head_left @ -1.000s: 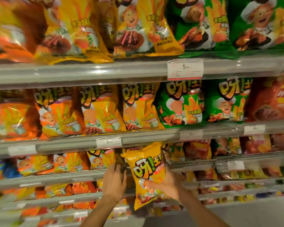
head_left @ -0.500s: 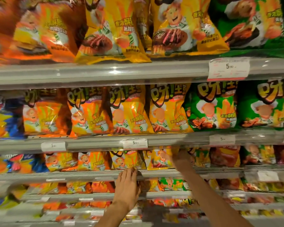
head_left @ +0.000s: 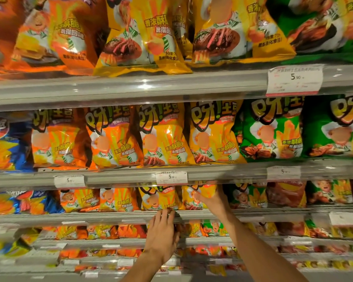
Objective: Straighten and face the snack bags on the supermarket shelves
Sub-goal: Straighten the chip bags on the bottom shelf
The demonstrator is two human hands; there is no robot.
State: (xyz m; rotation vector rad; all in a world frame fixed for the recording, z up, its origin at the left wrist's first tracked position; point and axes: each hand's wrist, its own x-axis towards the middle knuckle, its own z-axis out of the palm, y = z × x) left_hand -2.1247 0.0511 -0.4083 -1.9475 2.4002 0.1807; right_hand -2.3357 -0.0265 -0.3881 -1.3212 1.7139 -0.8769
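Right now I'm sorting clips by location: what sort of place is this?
Most likely a supermarket snack aisle. Tiered metal shelves carry rows of the same snack bags in several flavours, and printed price tags reading 5.90 are clipped along the shelf rails.

Price tags: the white tag (head_left: pixel 294 80) on the top shelf rail (head_left: pixel 130 88), at its right end, reads "5.90". On the second shelf rail (head_left: pixel 222 173), the centre tag (head_left: pixel 171 177) and the left tag (head_left: pixel 69 181) each read "5.90"; the right tag (head_left: pixel 283 172) shows only "5".

Bag print: the yellow bag (head_left: pixel 163 137) above the centre tag carries "香浓酥脆" with a smaller line under it. The green bag (head_left: pixel 271 129) carries the same "香浓酥脆".
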